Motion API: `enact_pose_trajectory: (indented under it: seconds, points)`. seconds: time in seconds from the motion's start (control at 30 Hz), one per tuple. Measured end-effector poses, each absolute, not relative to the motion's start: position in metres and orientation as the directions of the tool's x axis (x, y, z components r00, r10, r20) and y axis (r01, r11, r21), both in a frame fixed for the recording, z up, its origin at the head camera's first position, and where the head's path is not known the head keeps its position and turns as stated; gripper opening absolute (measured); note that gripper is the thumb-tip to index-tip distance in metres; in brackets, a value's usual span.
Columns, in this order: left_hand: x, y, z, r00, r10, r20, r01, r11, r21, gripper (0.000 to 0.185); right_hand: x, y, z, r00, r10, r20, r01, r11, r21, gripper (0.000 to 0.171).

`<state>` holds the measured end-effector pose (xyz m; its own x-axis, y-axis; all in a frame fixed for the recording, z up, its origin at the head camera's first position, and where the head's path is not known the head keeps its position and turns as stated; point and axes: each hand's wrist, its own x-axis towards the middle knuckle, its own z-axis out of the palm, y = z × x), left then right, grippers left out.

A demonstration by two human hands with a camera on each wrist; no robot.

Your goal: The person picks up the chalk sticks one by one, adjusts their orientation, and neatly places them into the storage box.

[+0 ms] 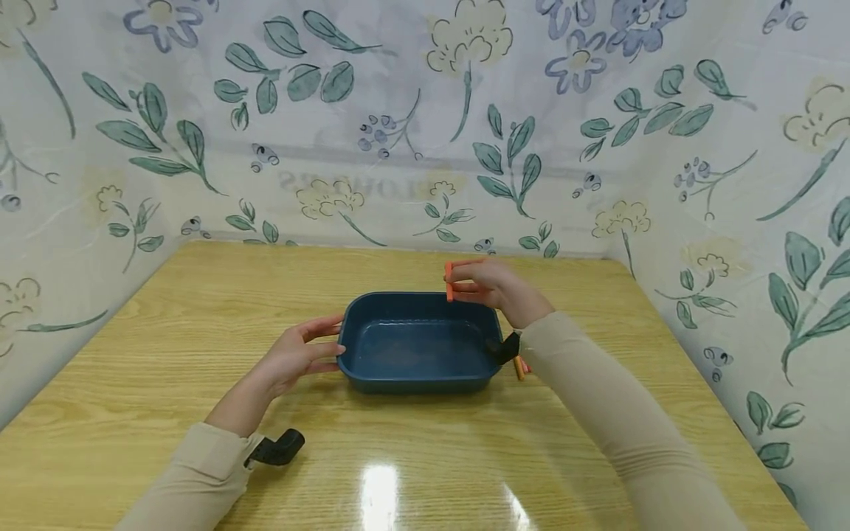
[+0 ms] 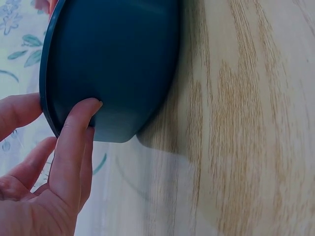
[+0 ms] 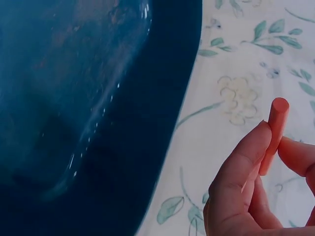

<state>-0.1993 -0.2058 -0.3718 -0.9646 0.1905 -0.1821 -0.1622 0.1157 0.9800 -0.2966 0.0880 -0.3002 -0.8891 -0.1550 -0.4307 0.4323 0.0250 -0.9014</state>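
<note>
- Above the far rim of the dark blue rectangular plastic tray (image 1: 418, 343), a short orange stick (image 1: 449, 282), possibly chalk, is pinched by the right hand (image 1: 494, 284).
- The tray's left wall is touched by the left hand (image 1: 292, 359), fingers nearly straight.

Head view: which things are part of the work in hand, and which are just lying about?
In hand:
- blue tray, touched by left hand
- orange stick, pinched by right hand

Lying about:
- orange stick on table, beside the tray
- wooden table
- floral cloth

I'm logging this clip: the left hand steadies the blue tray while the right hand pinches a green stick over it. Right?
Not quite: the stick is orange, not green, as the right wrist view shows. The left hand does touch the blue tray, and the right hand pinches the stick above it.
</note>
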Motion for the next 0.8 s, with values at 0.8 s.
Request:
enact_pose_trajectory:
  seconds: [0.8]
  points:
    - [-0.2,-0.208,-0.376,-0.965,0.21,-0.159,-0.139,0.109,0.984,0.064,-0.302,0.026,-0.314,-0.797,-0.261,-0.544,0.566,-0.009,-0.825,0.032]
